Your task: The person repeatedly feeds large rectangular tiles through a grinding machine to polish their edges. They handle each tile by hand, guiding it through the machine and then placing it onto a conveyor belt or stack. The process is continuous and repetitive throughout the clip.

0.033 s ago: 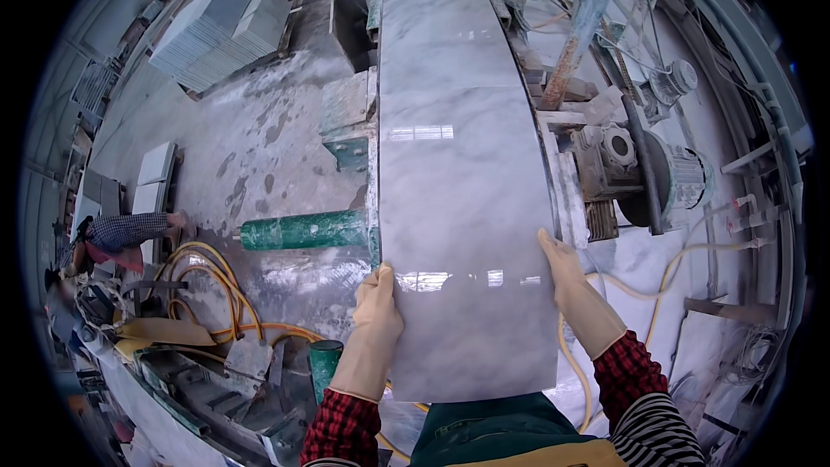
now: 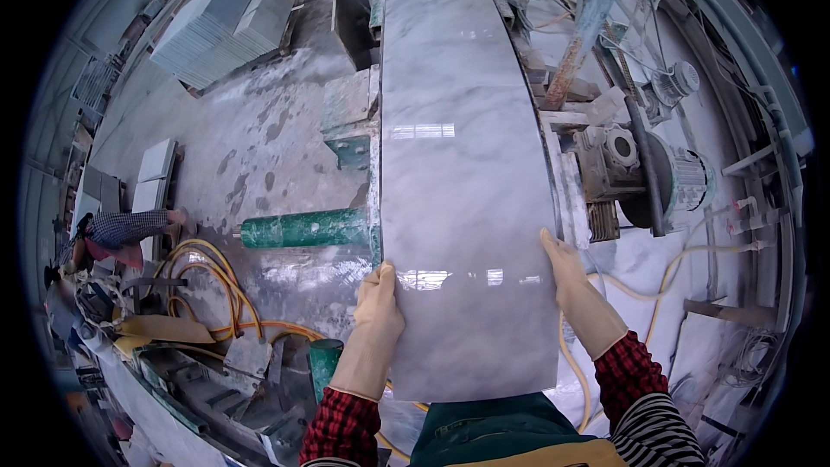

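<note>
A long, polished grey-white stone slab [image 2: 471, 207] lies on a narrow roller line, its near end reaching my waist. Window reflections shine on its glossy top. Farther along, a faint crosswise line shows on the stone, perhaps a joint with a second piece. My left hand [image 2: 376, 316], in a pale rubber glove, grips the slab's left edge with the thumb at the top. On the opposite edge, a little farther forward, my right hand [image 2: 572, 281] holds on in a matching glove. The fingers of both hands are largely hidden beneath or beside the slab.
A green roller [image 2: 303, 229] sticks out left of the line. A motor with gearbox [image 2: 618, 151] stands at the right, near a rusty post [image 2: 588, 26]. Yellow hoses [image 2: 226, 281] coil on the wet floor. Tile stacks [image 2: 212, 30] and another person [image 2: 121, 233] are at the left.
</note>
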### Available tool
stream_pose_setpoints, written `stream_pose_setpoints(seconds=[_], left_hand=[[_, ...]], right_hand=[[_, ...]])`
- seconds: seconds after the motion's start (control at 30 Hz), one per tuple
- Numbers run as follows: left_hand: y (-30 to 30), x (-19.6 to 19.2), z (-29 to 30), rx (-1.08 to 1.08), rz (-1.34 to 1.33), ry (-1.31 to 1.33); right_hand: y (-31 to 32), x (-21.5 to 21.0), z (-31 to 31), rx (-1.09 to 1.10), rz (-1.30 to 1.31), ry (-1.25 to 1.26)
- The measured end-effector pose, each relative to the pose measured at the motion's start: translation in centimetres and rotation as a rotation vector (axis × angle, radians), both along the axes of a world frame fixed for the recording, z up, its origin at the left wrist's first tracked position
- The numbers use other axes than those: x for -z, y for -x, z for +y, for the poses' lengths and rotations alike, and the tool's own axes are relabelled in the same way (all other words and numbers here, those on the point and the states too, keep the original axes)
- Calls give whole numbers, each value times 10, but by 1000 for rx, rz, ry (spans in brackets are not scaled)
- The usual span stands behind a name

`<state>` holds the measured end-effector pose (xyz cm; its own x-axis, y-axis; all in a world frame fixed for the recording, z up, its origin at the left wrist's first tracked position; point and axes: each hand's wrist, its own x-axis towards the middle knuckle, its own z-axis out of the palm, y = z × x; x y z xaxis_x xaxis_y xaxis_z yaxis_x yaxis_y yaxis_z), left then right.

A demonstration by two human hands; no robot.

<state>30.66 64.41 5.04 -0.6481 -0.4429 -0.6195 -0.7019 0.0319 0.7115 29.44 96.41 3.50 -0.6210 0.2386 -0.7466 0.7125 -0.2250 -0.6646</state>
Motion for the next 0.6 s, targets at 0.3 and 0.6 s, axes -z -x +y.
stream_pose_setpoints(seconds=[0.3, 0.6], left_hand=[[6, 8, -18, 19, 108, -522], [-191, 12, -44, -238, -148, -886]], right_hand=[[15, -14, -2, -37, 88, 62], [18, 1, 0, -68, 192, 322]])
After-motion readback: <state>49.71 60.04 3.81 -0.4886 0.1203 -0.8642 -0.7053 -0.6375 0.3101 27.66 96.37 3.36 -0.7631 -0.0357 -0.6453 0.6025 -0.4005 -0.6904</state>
